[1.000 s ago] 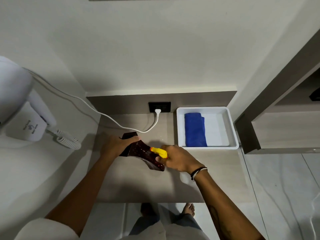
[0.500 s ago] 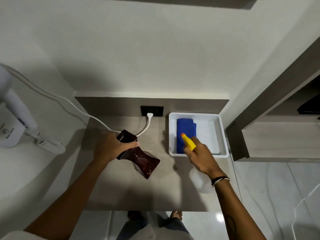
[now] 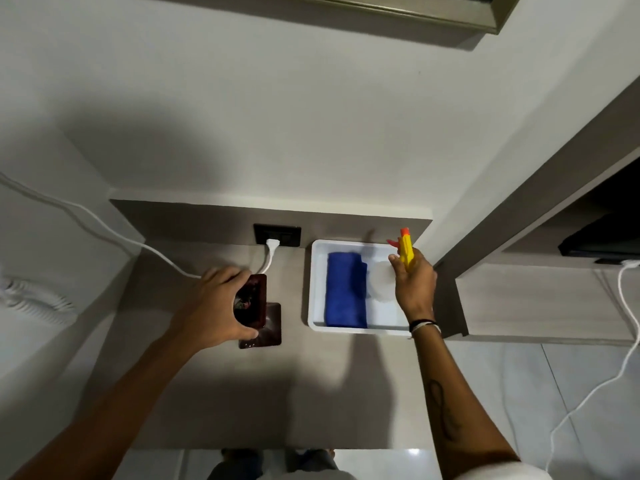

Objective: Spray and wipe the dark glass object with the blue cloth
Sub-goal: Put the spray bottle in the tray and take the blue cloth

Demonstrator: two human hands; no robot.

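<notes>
The dark glass object (image 3: 254, 301), a reddish-brown square vase, stands upright on the wooden counter (image 3: 249, 393), seen from above. My left hand (image 3: 216, 308) grips it around the top rim. My right hand (image 3: 414, 282) holds a spray bottle (image 3: 406, 251) with a yellow and orange head over the right side of the white tray (image 3: 313, 282); its clear body is faint. The folded blue cloth (image 3: 346, 289) lies in the left half of that tray, untouched.
A black wall socket (image 3: 277, 234) with a white plug and cable (image 3: 104, 225) sits behind the vase. A coiled white cord (image 3: 31, 299) lies at the far left. A wooden cabinet (image 3: 536, 299) stands right of the tray, with another white cable (image 3: 623, 341).
My right hand carried the spray bottle from beside the vase to the tray's right side. My left hand turned the vase from lying tilted to standing upright.
</notes>
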